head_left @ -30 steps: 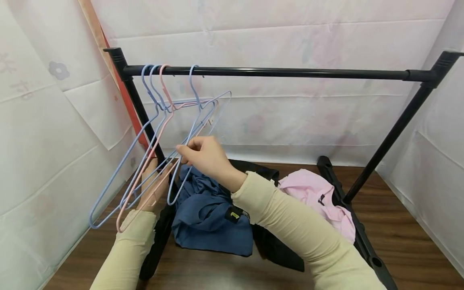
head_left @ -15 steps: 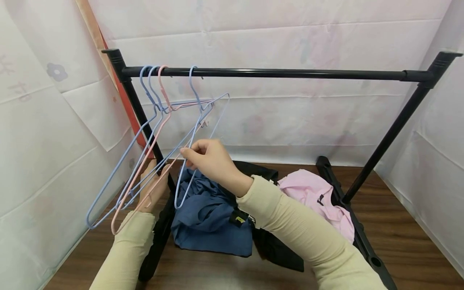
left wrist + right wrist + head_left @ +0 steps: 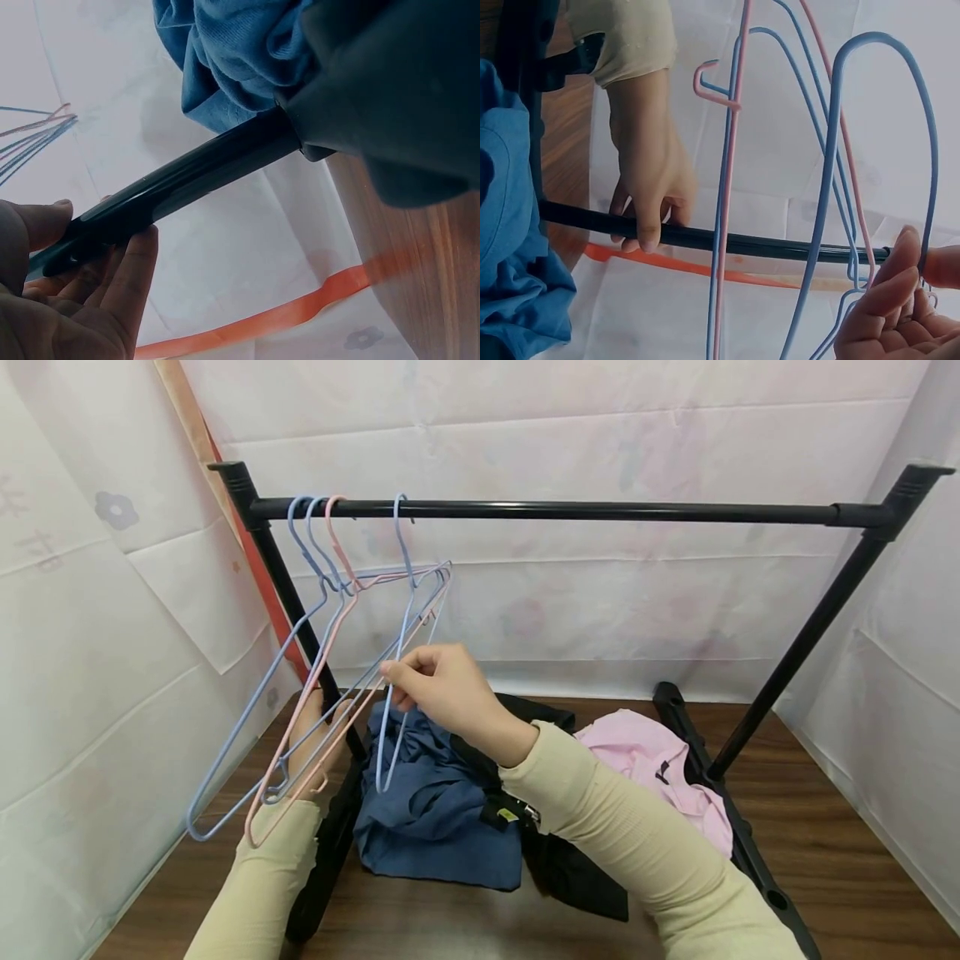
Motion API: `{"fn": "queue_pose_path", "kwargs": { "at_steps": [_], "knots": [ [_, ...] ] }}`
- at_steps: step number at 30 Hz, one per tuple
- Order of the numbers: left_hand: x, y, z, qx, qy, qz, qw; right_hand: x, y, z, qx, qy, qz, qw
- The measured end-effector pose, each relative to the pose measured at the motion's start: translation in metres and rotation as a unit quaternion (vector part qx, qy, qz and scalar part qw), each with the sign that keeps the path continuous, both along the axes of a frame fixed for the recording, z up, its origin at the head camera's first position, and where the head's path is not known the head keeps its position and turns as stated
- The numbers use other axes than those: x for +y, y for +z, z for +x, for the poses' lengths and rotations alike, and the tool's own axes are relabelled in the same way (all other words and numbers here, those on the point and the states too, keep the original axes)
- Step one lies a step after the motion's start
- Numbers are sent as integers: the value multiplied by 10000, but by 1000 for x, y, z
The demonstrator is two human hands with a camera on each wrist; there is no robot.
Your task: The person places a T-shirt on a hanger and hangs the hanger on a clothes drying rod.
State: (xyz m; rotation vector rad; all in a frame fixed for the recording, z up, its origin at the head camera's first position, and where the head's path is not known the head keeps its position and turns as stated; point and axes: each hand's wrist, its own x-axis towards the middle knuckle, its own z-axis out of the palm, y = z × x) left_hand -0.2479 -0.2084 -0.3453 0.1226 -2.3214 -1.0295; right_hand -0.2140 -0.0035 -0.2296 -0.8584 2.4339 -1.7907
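My right hand (image 3: 452, 693) pinches the near side of a blue clothes hanger (image 3: 408, 558) between thumb and fingers. This hanger's hook rests over the black rail (image 3: 570, 511). In the right wrist view its rounded blue end (image 3: 831, 142) loops up from the fingertips. Lower on the left, my left hand (image 3: 321, 739) holds the rack's black left post (image 3: 199, 169), thumb on one side and fingers on the other. Two blue hangers and a pink hanger (image 3: 339, 547) hang farther left on the rail, partly in front of my left hand in the head view.
Below the rail lie blue clothing (image 3: 435, 827), black clothing (image 3: 581, 872) and pink clothing (image 3: 637, 760). The rack's right post (image 3: 810, 618) and foot (image 3: 765, 860) stand on the wooden floor (image 3: 847, 827). Pale sheets (image 3: 570, 602) surround the rack.
The pinched blue hanger has turned on the rail: its near end has shifted right, its far end left. My right hand has moved slightly right. The left hand stays on the post.
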Motion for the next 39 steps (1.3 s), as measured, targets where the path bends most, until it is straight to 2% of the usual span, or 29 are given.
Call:
{"fn": "queue_pose_path", "kwargs": {
  "at_steps": [3, 6, 9, 12, 14, 18, 24, 27, 30, 32, 37, 39],
  "knots": [
    [2, 4, 2, -271, -41, 272, 9993, 1, 2, 1, -143, -14, -62, 9999],
    [-2, 2, 0, -456, -76, 258, 9986, 3, 5, 2, -211, -53, -125, 9997],
    [-8, -4, -5, -298, -98, -2, 9995, 6, 8, 4, -229, -57, -184, 9996],
    [-13, -10, -11, -128, -162, -7, 9998, 10, 11, 6, -266, -29, -276, 9993],
    [-17, -20, -19, 26, -129, -79, 9999, 14, 14, 7, -272, -1, -340, 9991],
    [-17, -22, -20, 160, -186, -130, 9996, 21, 17, 11, -233, 60, -429, 9988],
    [-8, -13, -10, 507, -353, 42, 9981, 33, 20, 18, -86, 109, -405, 9991],
    [-6, -7, -4, 375, -253, 35, 9990, 37, 20, 23, -14, 144, -372, 9992],
    [-7, -3, -1, 35, -186, 2, 9998, 40, 20, 27, -8, 128, -288, 9995],
    [-10, -4, -2, -138, -160, -98, 9997, 43, 20, 30, -28, 81, -190, 9998],
    [-16, -8, -7, 193, -226, -287, 9991, 52, 20, 38, -70, -22, 83, 9999],
    [-17, -7, -6, 144, -291, -195, 9993, 58, 19, 41, -63, -21, 167, 9998]
  ]
}}
